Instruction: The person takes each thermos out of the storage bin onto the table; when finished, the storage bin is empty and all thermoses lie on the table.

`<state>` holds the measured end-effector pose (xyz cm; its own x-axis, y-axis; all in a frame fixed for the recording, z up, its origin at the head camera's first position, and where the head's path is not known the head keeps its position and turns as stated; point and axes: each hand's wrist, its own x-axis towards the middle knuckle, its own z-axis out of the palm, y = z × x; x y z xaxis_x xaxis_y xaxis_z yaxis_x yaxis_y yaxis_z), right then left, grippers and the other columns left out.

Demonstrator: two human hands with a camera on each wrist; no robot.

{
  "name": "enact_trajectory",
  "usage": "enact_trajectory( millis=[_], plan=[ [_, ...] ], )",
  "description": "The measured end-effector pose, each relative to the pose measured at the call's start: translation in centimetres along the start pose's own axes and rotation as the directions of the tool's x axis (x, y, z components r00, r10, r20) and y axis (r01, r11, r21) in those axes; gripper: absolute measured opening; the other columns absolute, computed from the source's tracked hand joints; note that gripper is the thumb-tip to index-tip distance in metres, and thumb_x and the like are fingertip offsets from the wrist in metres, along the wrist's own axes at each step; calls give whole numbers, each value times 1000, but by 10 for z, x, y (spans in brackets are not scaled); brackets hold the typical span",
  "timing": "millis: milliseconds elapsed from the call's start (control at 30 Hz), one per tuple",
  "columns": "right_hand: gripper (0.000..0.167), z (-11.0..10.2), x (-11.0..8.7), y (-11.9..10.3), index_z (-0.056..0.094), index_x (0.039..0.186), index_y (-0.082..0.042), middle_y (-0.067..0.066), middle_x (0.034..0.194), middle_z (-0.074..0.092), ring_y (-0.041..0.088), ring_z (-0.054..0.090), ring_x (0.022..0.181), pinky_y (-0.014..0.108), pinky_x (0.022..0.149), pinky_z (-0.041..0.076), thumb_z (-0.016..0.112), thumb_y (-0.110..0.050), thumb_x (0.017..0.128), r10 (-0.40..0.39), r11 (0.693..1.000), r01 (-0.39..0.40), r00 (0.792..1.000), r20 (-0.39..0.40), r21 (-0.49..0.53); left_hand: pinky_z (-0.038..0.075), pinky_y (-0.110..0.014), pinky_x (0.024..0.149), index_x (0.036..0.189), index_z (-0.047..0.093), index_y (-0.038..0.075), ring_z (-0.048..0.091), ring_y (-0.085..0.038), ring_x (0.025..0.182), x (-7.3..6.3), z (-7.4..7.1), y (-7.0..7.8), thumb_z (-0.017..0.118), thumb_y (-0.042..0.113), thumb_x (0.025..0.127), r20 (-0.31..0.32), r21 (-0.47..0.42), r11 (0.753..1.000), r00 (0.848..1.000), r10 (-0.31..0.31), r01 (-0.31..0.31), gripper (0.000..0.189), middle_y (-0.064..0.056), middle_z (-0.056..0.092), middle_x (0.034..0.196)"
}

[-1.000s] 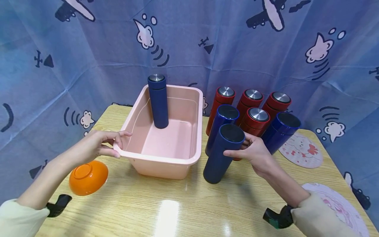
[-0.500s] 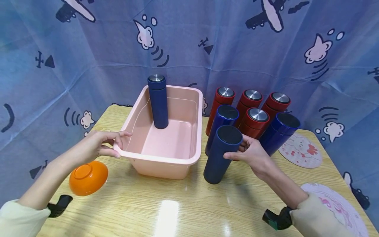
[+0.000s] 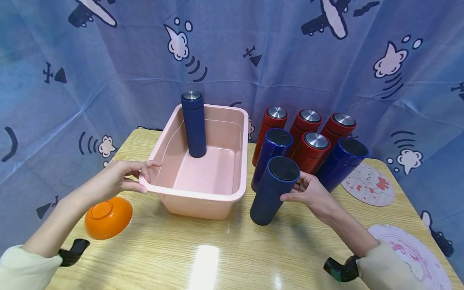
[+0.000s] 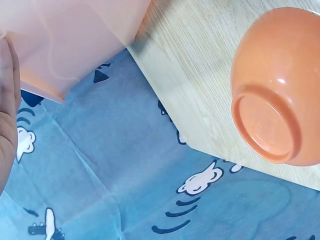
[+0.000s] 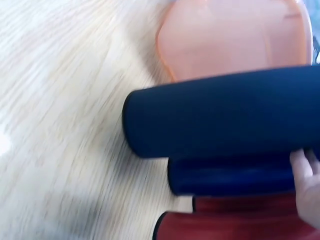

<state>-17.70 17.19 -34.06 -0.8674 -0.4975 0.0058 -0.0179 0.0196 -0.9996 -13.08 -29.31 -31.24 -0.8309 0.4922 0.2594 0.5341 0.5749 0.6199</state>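
A pink plastic tub (image 3: 206, 196) stands on the table, and my left hand (image 3: 125, 177) pinches its near left rim, fingertips over the inside and thumb outside. Inside it, a matte dark blue thermos bottle (image 3: 194, 129) with a silver-topped lid stands upright at the back left. To the right of the tub, my right hand (image 3: 308, 197) holds another matte dark blue thermos bottle (image 3: 272, 191) near its black-topped upper end, thumb in front and fingers behind. That bottle's base is at the table surface. In the right wrist view, fingers (image 5: 302, 170) show at its side.
Several red thermos bottles (image 3: 277, 112) and two glossy blue ones (image 3: 344, 159) stand grouped behind the held bottle. An upturned orange bowl (image 3: 108, 217) lies below my left forearm. Two round patterned mats (image 3: 369, 185) are on the right. A blue printed curtain (image 3: 232, 52) hangs behind.
The top of the held bottle shifts slightly left, then back right and a little nearer; its base barely moves. My right hand moves slightly nearer with it. My left hand stays on the rim.
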Motion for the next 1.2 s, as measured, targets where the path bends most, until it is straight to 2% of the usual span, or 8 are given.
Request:
enact_trajectory(
  millis=[100, 300, 467, 633, 767, 867, 1000, 1200],
  plan=[
    [44, -7, 2, 6, 63, 113, -22, -6, 111, 69, 10, 65, 104, 26, 86, 53, 72, 7, 81, -23, 1000, 23, 998, 56, 12, 52, -19, 69, 78, 60, 19, 65, -13, 91, 0, 0, 0, 79, 8, 71, -1, -2, 1000, 1000, 1, -1, 23, -23, 62, 121],
    [47, -23, 5, 12, 63, 118, -22, -3, 112, 69, 13, 66, 103, 28, 83, 54, 67, 10, 83, -91, 995, 96, 984, 150, -32, 52, -19, 69, 78, 61, 19, 66, -14, 90, 1, 1, 0, 79, 5, 71, -3, -15, 1000, 1000, 1, -1, 24, -23, 62, 122],
    [50, -34, 4, 16, 61, 124, -22, -4, 116, 67, 13, 65, 105, 30, 84, 54, 63, 11, 86, -130, 988, 142, 975, 182, -53, 53, -20, 68, 78, 61, 19, 66, -13, 90, 1, 0, 1, 80, 4, 70, -4, -10, 1000, 1000, -11, 11, 25, -22, 62, 122],
    [43, -44, -5, 12, 60, 126, -14, -3, 116, 67, 12, 66, 103, 27, 85, 53, 55, 11, 91, -190, 976, 200, 975, 114, -84, 53, -20, 69, 78, 60, 20, 66, -17, 95, 0, 0, 1, 80, 5, 71, 0, -11, 1000, 1000, -25, 25, 26, -22, 62, 123],
    [36, -48, -12, -3, 56, 128, -2, 1, 119, 66, 14, 66, 103, 26, 86, 52, 49, 10, 95, -250, 964, 252, 968, 38, -86, 52, -19, 68, 78, 60, 19, 65, -10, 89, 0, 0, 1, 79, 2, 71, 0, -31, 999, 1000, -25, 25, 26, -23, 61, 123],
    [34, -48, -18, -21, 54, 128, 3, 5, 120, 65, 17, 66, 104, 27, 87, 52, 44, 11, 97, -287, 957, 287, 958, 23, -43, 52, -20, 68, 78, 61, 18, 64, -6, 86, -2, 1, 1, 79, 2, 72, -5, -40, 999, 1000, -30, 30, 25, -23, 61, 123],
    [33, -45, -23, -45, 54, 128, 4, 8, 120, 64, 18, 66, 102, 28, 85, 53, 41, 10, 98, -317, 948, 317, 948, 0, 0, 53, -21, 69, 78, 61, 19, 65, -10, 89, -3, 1, 1, 79, 6, 73, -8, -33, 999, 999, -37, 36, 23, -22, 61, 123],
    [31, -41, -17, -75, 59, 125, 0, 6, 117, 66, 16, 68, 95, 27, 82, 54, 45, 6, 98, -293, 955, 291, 956, -21, -56, 52, -19, 70, 79, 61, 19, 65, -15, 92, -1, 2, 0, 78, 6, 73, 4, -46, 998, 999, -36, 36, 22, -22, 61, 124]
  ],
)
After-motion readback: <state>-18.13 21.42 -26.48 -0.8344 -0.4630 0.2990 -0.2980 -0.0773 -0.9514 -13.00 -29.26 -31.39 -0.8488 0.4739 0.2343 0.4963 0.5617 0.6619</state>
